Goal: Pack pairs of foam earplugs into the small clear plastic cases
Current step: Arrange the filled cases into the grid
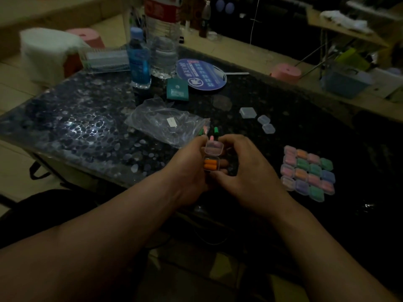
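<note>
Both my hands are on one small clear case [212, 163], held up just above the near edge of the table [76, 118]. My left hand [192, 164] curls round its left side and my right hand [246, 168] cups it from the right, fingers wrapped under the base. So both grips are clamped on the case, nothing loose in either palm as far as I can see.

The lid [214, 148] stands flipped up, and a pair of orange earplugs [211, 165] lies side by side in the base. That tells me the filling is done for this one; I reckon I'm at the closing step.

Next move, as I judge it: fold the lid down over the orange pair and press until it catches, keeping the foam tucked inside the rim so nothing gets pinched. Then it should go with the filled cases [308, 173] laid in rows on my right.

There's more work waiting. Loose earplugs [216, 130], green and pink, sit beyond my fingertips by the mouth of the plastic bag [165, 125], and empty cases [266, 125] wait further back.
</note>
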Available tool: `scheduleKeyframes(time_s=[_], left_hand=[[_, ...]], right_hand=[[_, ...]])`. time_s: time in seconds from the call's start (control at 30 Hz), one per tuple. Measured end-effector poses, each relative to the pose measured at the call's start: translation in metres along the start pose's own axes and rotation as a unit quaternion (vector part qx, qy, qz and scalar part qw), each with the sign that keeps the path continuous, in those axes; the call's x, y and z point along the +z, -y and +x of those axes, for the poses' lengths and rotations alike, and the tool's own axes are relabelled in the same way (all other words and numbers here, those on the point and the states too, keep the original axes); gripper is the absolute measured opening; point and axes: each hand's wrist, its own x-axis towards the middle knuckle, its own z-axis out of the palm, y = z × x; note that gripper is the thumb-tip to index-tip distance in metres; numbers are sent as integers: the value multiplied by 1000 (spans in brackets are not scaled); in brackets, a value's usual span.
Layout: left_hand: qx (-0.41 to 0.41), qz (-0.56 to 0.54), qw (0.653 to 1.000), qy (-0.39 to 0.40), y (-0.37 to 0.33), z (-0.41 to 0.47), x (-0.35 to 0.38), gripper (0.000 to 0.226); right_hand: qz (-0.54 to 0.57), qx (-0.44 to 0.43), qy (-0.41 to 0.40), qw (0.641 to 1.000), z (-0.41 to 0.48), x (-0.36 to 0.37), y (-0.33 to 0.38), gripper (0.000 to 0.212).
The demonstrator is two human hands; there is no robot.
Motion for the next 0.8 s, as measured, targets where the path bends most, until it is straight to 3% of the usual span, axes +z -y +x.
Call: scheduleKeyframes(time_s=[0.23,0.4,0.8], left_hand=[[8,0,1000,10,-4,-3,5,43],[27,50,998,10,-3,-2,5,51],[54,122,991,15,-3,-10,10,34]], right_hand=[[-15,-30,-52,998,-4,4,4,39],[-30,-46,-63,996,-5,6,3,22],[53,41,-64,996,-4,1,4,22]])
